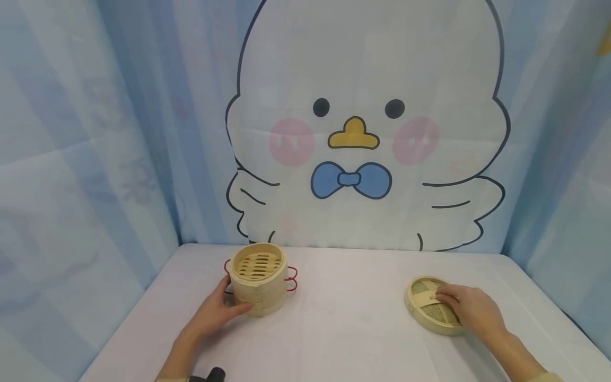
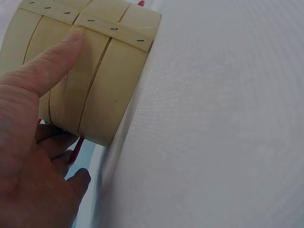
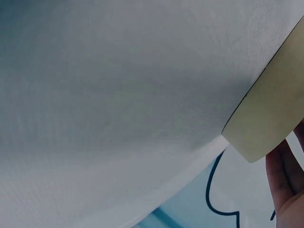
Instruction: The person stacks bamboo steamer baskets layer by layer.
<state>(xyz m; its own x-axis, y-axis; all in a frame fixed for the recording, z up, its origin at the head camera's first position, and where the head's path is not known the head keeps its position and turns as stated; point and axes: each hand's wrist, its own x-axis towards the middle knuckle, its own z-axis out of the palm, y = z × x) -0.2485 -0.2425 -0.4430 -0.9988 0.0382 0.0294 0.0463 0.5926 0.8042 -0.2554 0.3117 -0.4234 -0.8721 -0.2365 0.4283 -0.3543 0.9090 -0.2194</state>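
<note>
On the left of the white table stands a stack of round bamboo steamer baskets [image 1: 258, 297], with red loop handles and a slatted base showing inside the top one. My left hand [image 1: 212, 314] grips its near left side. In the left wrist view the thumb presses the bamboo wall [image 2: 102, 71], while the fingers reach round the far side, partly hidden. Over on the right, a round woven bamboo steamer lid [image 1: 427, 314] sits flat on the table or barely above it; I cannot tell which. My right hand [image 1: 474, 310] pinches the lid's top strap with thumb and fingers.
The white tabletop [image 1: 343, 318] stretches between the baskets and the lid. Behind it hangs a curtain [image 1: 353, 223] printed with a white bird, and blue-striped curtains enclose both sides. A small black object [image 1: 216, 374] shows at the bottom edge by the left forearm.
</note>
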